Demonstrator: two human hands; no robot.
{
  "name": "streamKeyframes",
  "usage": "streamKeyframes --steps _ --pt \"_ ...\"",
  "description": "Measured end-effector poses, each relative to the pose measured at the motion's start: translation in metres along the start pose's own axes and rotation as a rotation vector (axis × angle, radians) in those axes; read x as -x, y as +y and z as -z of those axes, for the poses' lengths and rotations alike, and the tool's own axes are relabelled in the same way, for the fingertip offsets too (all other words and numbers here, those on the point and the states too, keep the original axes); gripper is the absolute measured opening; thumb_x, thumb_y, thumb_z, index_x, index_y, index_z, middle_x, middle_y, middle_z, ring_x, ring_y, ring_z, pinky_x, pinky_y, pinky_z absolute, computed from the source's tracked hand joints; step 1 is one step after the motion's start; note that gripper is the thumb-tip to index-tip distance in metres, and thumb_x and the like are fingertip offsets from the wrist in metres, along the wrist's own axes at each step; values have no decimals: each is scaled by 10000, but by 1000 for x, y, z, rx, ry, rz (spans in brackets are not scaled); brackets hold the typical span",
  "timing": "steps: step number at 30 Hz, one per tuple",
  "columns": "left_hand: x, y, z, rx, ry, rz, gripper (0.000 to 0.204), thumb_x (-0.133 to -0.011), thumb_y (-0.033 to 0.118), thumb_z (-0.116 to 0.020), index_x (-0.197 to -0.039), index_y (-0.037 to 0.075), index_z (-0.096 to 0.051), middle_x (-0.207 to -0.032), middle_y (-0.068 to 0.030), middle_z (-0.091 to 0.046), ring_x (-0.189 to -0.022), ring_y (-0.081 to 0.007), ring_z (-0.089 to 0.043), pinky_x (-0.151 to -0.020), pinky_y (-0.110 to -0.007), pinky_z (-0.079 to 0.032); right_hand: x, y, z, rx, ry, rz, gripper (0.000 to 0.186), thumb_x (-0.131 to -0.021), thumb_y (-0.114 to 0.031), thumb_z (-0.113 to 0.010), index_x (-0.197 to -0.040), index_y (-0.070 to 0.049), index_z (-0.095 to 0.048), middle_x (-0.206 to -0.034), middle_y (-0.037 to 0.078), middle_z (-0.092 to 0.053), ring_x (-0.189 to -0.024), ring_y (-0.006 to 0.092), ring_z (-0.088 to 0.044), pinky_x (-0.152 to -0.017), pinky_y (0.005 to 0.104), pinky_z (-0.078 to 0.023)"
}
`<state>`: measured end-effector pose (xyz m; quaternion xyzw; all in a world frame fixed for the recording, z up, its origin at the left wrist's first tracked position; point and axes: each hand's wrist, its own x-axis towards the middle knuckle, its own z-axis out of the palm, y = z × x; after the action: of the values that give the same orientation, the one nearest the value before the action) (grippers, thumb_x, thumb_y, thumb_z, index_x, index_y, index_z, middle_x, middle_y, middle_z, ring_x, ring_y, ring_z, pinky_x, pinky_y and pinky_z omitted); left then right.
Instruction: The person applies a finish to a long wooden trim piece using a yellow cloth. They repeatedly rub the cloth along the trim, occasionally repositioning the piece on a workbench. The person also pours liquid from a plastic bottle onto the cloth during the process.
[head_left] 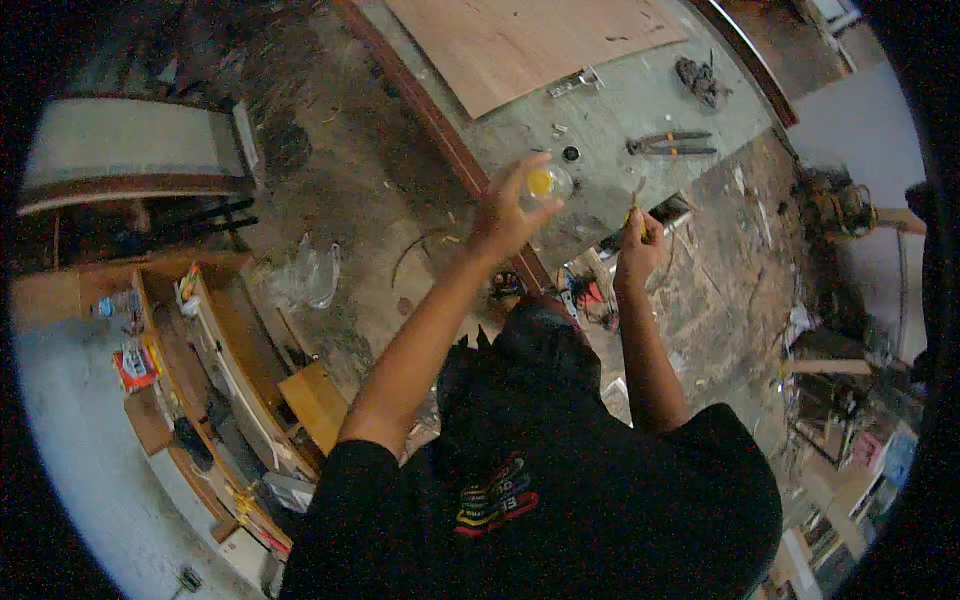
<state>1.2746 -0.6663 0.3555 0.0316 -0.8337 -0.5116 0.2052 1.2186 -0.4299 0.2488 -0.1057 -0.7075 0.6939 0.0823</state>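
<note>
My left hand (505, 215) is raised over the near edge of the desk (640, 95), fingers curled part-way and closed around a small clear container (548, 183) with something yellow in it. The thumb and fingertips pinch it at its sides, so the container sits at the top of my grasp, above the grey-green desk surface and just beside the desk's dark red-brown edge rail (440, 125).

My right hand (637, 250) is a little lower and to the right, near the desk's front edge. It is drawn into a narrow pinch around a thin yellow stick-like tool (636, 215) that points up from my fingers; its tip is too small for me to tell what it is. The two hands are near each other but apart, with the tool's upper end short of the container.

On the desk beyond my hands lies a pair of pliers with orange-marked handles (670, 145), well apart from the container. A small dark round cap (570, 153) sits just past the container, and a sheet of plywood (520, 40) covers the far part of the desk. To my left, on the floor, stands an open wooden shelf unit (215, 370) cluttered with small items.
</note>
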Motion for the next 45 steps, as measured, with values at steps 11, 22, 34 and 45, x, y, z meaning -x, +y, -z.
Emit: streamKeyframes --steps 11,22,34,45 --pt "-130 -119 -1 -24 -241 157 775 -706 363 -941 -1310 20 -599 -1239 -169 -668 -1183 -318 -624 -1040 -423 -474 125 -55 8 163 -22 -273 188 -979 -197 -742 -1076 -44 -693 -867 1 -666 -665 66 -559 -568 239 -436" --pt "-124 -134 97 -334 -596 -200 627 -783 278 -885 -1301 38 -625 -1326 -187 -588 -1276 -367 -540 -1078 -454 -432 184 -132 -18 644 -37 -367 121 -927 -93 -733 -1002 -7 -690 -999 148 -662 -919 302 -669 -822 373 -533" --pt "-116 -181 134 -272 -565 -452 206 -851 171 -736 -748 44 -612 -725 -103 -624 -660 -281 -579 -591 -383 -478 139 -100 -57 800 -285 -409 130 -909 -119 -740 -1007 -36 -716 -996 132 -632 -962 313 -640 -851 397 -518" --pt "-109 -190 131 -327 -448 -472 237 -894 118 -697 -694 51 -589 -656 -72 -568 -604 -229 -521 -542 -338 -418 142 -99 -109 669 -442 -388 170 -899 -26 -683 -1064 -42 -723 -1063 146 -671 -1072 350 -645 -924 425 -523"
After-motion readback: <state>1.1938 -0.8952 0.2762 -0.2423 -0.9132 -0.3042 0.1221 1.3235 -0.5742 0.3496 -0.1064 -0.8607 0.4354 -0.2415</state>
